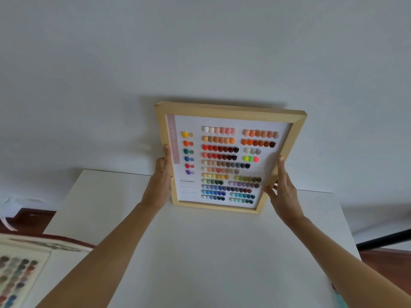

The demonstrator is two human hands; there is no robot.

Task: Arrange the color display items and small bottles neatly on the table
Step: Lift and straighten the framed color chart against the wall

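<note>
With the left hand [161,183] and right hand [282,188] each gripping a side of the wooden-framed nail colour chart [229,158], tilted at the white table's [200,252] far edge, its bottom rail may slide forward.

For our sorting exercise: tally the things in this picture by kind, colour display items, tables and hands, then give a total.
Colour display items: 2, the wooden-framed nail colour chart and the blurred cream swatch board
White tables: 1
Hands: 2, left hand, right hand
Total: 5

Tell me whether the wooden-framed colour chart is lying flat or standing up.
Standing, tilted back. The wooden-framed colour chart has its lower edge at the white table, its top toward the wall, with the left hand and right hand gripping its sides.
</note>
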